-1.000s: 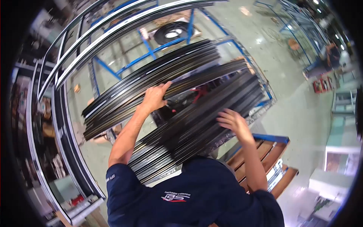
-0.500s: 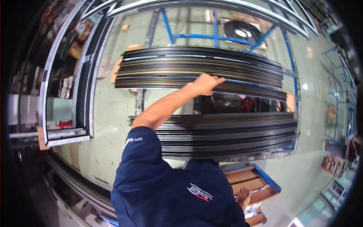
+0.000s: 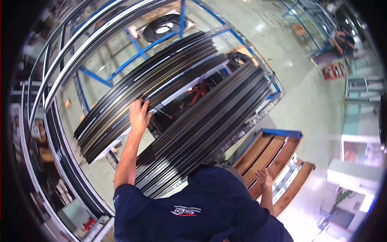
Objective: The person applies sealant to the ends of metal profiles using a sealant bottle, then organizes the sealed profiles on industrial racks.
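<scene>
Two stacks of black profiles lie across a blue rack [image 3: 96,76]. The left hand [image 3: 139,115] is up on the far stack [image 3: 169,68], fingers curled over the strips at its near edge, thumb underneath. The near stack [image 3: 209,121] lies just in front of it, untouched. The right hand [image 3: 264,177] hangs low at the side, fingers spread and holding nothing, above a wooden pallet [image 3: 278,151].

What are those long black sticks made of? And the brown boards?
The long black strips look like glossy painted metal or plastic: they shine with pale streaks, but which of the two is unclear. The brown boards look like bare wood, matt and warm brown, set in a blue frame, probably painted metal.
</scene>
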Available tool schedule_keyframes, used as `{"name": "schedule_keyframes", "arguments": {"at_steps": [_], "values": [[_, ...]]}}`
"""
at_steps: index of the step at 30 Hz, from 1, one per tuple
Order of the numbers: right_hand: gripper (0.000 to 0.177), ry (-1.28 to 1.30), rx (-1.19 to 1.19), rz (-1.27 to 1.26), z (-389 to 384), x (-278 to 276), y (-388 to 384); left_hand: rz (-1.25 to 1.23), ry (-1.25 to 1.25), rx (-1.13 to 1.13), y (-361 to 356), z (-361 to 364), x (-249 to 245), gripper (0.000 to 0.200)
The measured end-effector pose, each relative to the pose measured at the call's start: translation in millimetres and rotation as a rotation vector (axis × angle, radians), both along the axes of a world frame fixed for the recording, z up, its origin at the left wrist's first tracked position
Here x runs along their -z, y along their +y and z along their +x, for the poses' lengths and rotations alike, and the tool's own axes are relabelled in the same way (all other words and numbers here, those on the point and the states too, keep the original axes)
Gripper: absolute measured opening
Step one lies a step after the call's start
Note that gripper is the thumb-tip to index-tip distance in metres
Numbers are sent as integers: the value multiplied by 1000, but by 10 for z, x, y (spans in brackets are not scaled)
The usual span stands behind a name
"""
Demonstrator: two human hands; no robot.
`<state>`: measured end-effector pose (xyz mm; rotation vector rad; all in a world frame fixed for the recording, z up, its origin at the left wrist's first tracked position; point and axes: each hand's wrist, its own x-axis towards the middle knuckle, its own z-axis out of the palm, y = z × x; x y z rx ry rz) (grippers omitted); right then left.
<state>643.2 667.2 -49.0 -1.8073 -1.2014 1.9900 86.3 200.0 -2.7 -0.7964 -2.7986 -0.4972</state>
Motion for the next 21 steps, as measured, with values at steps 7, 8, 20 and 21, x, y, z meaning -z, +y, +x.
{"name": "schedule_keyframes", "arguments": {"at_steps": [7,8,20,21], "values": [[57,-17,119,-87,660,437,-107,-122,182,104,-23,-36,-19,23],[51,-97,166,-57,489,251,-196,-147,209,110,-25,-15,-19,23],[31,-329,754,482,2518,1017,98,144,-26,-158,-1,182,410,31],[27,-581,586,570,3030,1867,77,51,35,-142,164,343,306,30]]}}
